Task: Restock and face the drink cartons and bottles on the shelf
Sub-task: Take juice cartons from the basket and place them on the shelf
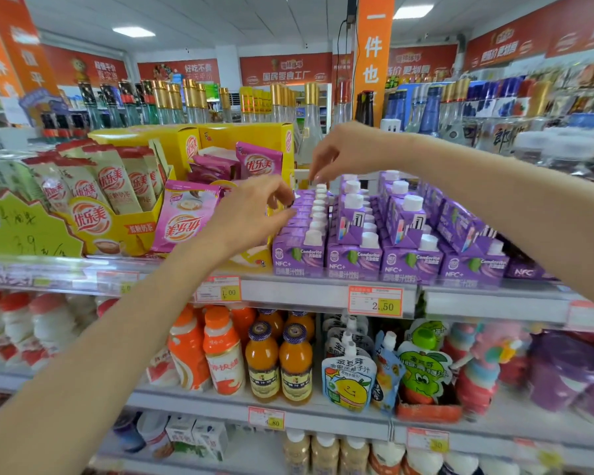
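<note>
Purple drink cartons [354,265] with white screw caps stand in several rows on the upper shelf [288,293]. Two cartons [402,221] lie tilted on top of the middle rows. My left hand [251,214] reaches to the left side of the leftmost row [299,258], its thumb and curled fingers pinching a carton's top edge about midway back. My right hand [340,152] comes down from above, with bunched fingertips pinching the white cap [320,187] of a carton at the rear of that same row.
A yellow display box of milk tea sachets [117,214] and a pink sachet [186,217] crowd the cartons' left side. Glass bottles [309,121] stand behind. Below are orange juice bottles [263,358] and fruit pouches [348,378]. A price tag [374,301] hangs on the shelf edge.
</note>
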`<state>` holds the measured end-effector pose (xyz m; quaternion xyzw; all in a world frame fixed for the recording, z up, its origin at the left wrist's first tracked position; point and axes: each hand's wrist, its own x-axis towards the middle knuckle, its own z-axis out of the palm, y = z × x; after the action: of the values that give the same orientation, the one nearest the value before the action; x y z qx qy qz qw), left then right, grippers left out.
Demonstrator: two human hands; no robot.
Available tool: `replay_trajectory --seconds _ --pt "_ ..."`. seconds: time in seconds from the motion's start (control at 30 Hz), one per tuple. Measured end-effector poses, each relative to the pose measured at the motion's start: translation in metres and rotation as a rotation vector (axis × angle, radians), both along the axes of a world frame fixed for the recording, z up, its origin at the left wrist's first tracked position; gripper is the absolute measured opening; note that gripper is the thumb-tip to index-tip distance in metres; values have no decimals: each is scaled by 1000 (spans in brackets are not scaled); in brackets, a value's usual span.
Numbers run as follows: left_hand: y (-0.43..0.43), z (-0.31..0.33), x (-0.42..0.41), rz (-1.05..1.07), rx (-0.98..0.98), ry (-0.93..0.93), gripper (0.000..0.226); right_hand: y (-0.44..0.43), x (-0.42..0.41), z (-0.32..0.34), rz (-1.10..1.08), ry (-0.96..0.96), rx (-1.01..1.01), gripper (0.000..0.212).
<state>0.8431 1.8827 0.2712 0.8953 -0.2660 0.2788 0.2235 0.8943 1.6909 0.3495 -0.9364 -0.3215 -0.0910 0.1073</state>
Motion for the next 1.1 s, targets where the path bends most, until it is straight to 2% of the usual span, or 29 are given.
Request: replay_trajectory --seconds 0.13,0.33,0.6,0.73,0.9,1.1 --pt "-26 28 27 -16 101 150 22 -23 -32 1 -6 -95 80 10" --pt "-57 39 75 50 438 414 28 -43 -54 -18 -40 -136 62 10" --pt "-66 32 102 107 590 457 28 -49 -50 -33 -39 -167 138 13" --pt "-63 32 106 93 556 439 25 -50 -51 -33 -23 -136 138 14" --pt "-52 46 100 78 355 374 23 -51 -50 -33 -15 -131 151 13" --pt "-39 73 71 53 198 204 23 -50 -48 -33 -17 -133 172 12"
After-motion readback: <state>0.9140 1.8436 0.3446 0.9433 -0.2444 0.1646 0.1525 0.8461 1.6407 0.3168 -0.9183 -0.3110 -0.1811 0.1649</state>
